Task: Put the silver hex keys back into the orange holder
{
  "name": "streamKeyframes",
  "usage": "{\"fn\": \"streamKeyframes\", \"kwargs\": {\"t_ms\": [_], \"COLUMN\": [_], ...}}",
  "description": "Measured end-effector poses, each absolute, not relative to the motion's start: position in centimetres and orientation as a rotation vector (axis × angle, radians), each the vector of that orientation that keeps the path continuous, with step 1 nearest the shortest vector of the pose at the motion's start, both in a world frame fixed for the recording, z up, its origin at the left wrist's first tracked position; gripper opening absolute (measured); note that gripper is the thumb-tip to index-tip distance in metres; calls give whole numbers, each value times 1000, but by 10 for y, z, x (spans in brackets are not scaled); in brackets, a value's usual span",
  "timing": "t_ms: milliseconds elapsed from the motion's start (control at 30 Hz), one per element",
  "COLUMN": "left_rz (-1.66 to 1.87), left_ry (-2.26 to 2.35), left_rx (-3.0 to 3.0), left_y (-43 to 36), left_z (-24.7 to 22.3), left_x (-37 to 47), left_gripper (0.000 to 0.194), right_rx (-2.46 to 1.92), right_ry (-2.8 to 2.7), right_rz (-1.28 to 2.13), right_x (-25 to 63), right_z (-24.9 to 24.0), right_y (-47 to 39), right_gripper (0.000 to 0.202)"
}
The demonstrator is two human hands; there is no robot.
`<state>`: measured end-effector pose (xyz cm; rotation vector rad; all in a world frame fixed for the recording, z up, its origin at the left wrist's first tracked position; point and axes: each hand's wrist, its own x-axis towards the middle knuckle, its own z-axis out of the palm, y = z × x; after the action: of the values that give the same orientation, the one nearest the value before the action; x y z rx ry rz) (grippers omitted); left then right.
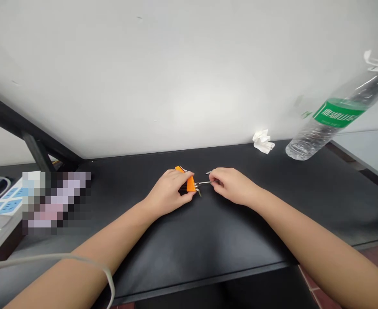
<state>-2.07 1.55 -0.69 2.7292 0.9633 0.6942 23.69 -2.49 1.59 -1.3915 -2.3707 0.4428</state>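
Note:
My left hand (169, 193) is closed around an orange hex key holder (190, 184), thumb on top and fingers at its side. Several short metal keys stick out of the holder's right end, one with its bent tip pointing down toward the table. My right hand (232, 184) pinches the far end of a thin metal hex key (204, 183), which reaches across to the holder; whether it sits in a slot is too small to tell. A small grey metal piece (208, 173) shows beside my right fingertips, partly hidden by them.
Both hands are over a black table (182, 244) against a white wall. At the back right stand a large plastic bottle (305, 141) with a green label and a crumpled tissue (263, 141). To the left lie a power strip (11, 201), a blurred-out item (60, 199) and a white cable (47, 257).

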Motion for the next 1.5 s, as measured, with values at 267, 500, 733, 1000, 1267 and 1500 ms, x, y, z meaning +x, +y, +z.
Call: {"fn": "streamKeyframes", "kwargs": {"t_ms": [267,500,733,1000,1267,1500], "left_rz": [715,709,715,734,795,751], "left_ry": [939,943,891,829,828,885], "left_rx": [2752,2747,2740,2743,2740,2724], "left_y": [13,12,10,6,8,11], "left_z": [-6,-7,-5,0,-3,-7], "left_x": [-17,-17,-16,-13,-16,-18], "left_gripper": [40,40,40,35,41,42], "right_rx": [-1183,-1147,-1143,-1132,-1256,-1569], "right_ry": [-2323,-2476,-2473,-1962,-2126,-2299], "right_rz": [214,-26,203,930,495,234], "right_x": [229,228,222,212,234,258], "right_z": [5,7,15,7,-2,-3], "right_y": [-28,-35,-40,-32,-16,-4], "right_gripper": [16,26,28,22,16,17]}}
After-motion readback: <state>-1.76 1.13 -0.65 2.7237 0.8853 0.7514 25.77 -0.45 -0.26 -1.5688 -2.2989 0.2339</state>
